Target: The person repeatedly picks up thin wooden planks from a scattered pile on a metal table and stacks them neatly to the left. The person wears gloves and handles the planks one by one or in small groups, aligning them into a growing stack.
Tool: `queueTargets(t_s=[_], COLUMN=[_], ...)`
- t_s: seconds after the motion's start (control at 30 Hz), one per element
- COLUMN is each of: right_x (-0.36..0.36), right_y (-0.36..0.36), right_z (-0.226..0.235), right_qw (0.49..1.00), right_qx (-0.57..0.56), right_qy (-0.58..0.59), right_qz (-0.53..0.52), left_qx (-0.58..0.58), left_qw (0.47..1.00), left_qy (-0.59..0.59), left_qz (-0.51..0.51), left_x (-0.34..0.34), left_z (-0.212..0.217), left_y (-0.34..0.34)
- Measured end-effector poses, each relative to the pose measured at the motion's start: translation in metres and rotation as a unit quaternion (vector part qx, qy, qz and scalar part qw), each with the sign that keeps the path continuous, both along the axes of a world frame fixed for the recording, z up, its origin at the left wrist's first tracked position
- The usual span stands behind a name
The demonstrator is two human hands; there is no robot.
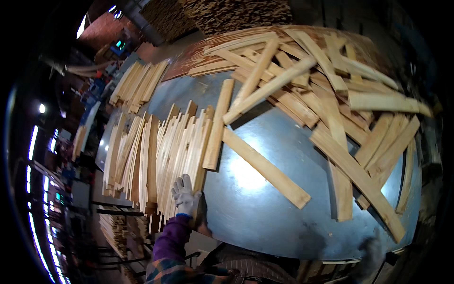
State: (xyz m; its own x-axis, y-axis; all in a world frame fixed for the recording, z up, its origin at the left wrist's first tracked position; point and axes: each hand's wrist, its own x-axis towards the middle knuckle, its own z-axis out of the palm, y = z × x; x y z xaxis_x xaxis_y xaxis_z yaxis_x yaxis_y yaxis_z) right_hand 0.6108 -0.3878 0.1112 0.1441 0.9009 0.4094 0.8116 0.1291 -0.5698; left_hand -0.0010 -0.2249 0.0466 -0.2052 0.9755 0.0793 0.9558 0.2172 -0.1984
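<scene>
My left hand (185, 196), in a pale glove with a blue cuff, lies on the near end of a row of upright-set wooden slats (179, 146), its fingers apart. A single board (218, 125) lies along the right side of that row. My right hand (372, 253) is a dark smear near the table's near right edge, and its fingers cannot be made out. Closest to it is the low end of a long board (359, 182) from the loose heap. Another loose board (267, 168) lies slantwise on the metal tabletop (279, 227).
A jumbled heap of boards (326, 94) covers the table's far right. More slats (139, 85) are grouped at the far left. Behind stand large stacks of wood (241, 16). A rack with stacked pieces (113, 229) is below the table's left side.
</scene>
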Motion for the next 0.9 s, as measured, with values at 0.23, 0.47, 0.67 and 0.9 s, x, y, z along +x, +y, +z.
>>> queueTargets(t_s=[0.23,0.47,0.67,0.9], right_x=[-0.378,-0.529,-0.535,-0.550], right_y=[0.359,0.572,0.611,0.604], right_z=[-0.031,-0.088,-0.126,-0.094], right_qw=[0.906,0.935,0.905,0.949], right_qx=[-0.301,-0.300,-0.341,-0.275], right_qy=[0.188,-0.042,0.075,-0.081], right_qz=[0.232,0.184,0.242,0.134], left_qx=[0.015,-0.003,0.028,0.019], left_qw=[0.999,0.986,0.984,0.989], left_qy=[-0.041,-0.165,-0.173,-0.145], left_qz=[-0.015,-0.014,-0.029,-0.028], left_x=[-0.003,-0.022,-0.037,-0.038], left_z=[0.014,0.011,-0.012,0.000], left_y=[0.012,0.022,0.024,0.028])
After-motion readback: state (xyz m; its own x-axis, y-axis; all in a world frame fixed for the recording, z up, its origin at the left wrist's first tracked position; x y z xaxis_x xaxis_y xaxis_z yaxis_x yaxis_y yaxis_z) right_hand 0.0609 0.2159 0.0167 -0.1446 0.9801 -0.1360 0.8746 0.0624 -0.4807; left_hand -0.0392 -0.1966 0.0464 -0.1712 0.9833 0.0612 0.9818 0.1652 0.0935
